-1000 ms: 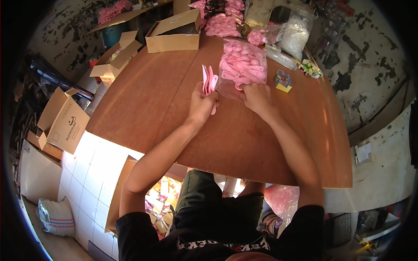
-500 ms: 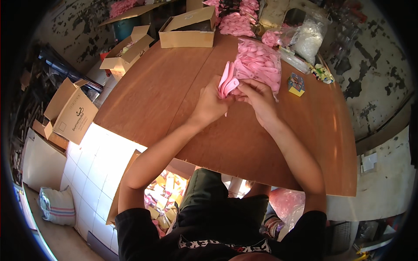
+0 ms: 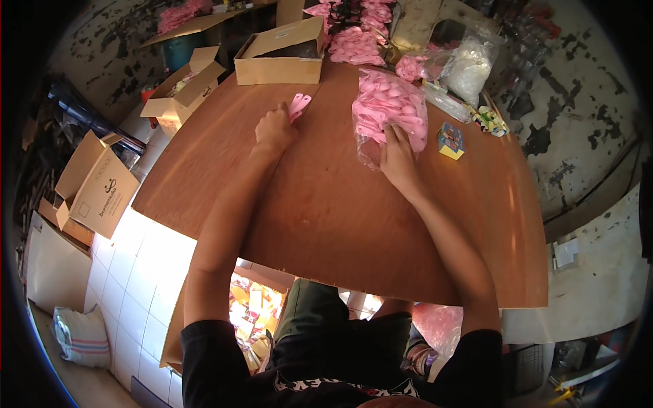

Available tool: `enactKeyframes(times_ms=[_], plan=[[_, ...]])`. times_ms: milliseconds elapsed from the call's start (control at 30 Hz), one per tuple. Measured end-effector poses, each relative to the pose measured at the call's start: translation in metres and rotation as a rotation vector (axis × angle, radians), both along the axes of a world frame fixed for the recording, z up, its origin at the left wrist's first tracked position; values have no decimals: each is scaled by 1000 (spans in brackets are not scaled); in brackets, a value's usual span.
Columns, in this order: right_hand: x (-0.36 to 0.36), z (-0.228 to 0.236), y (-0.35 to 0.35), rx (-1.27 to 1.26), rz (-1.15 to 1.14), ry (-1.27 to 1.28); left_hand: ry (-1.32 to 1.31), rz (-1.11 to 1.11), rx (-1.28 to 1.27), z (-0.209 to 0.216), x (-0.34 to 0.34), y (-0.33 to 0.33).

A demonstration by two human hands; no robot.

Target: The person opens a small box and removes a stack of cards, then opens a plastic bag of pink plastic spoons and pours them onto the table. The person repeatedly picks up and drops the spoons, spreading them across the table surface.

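Note:
My left hand [image 3: 274, 128] is closed around a few flat pink plastic pieces [image 3: 299, 105] with rounded ends, held over the far middle of the brown table. They look like small spoons, but the hand covers their lower parts. To the right lies a clear plastic bag [image 3: 368, 154] packed with similar pink spoon-like pieces [image 3: 393, 102]. My right hand [image 3: 397, 155] is at the near side of this bag, its fingers bent together and pressed against it. What those fingertips grip is hidden.
On the brown table [image 3: 326, 224] stand a cardboard box [image 3: 279, 71], a small blue-and-yellow box [image 3: 451, 140] and a bag of white material [image 3: 469, 68]. More pink heaps [image 3: 355, 46] lie beyond. Open cartons [image 3: 102, 183] stand at left; a box of colourful packets [image 3: 255, 306] sits below the table edge.
My hands were together at the table's middle, holding the pink pieces. The left has moved away left with them; the right has let go and moved onto the bag.

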State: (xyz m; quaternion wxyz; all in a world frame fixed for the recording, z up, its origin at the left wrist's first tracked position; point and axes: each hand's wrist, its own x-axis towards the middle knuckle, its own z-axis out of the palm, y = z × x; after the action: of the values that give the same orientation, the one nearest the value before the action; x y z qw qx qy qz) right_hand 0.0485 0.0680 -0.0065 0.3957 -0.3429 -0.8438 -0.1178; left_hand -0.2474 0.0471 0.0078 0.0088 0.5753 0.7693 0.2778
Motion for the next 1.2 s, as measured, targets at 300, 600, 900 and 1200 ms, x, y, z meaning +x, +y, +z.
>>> enactKeyframes(times_ms=[300,600,900,1200], plan=[[-20,12,7,-28,-345,-283,126,53,112,-21,-14,18],[-29,29,12,-113,-332,-534,146,81,0,-8,-14,4],[8,9,-13,112,-166,-466,289,44,82,5,2,-27],[45,11,-74,69,-8,-408,239,-433,545,28,84,-110]])
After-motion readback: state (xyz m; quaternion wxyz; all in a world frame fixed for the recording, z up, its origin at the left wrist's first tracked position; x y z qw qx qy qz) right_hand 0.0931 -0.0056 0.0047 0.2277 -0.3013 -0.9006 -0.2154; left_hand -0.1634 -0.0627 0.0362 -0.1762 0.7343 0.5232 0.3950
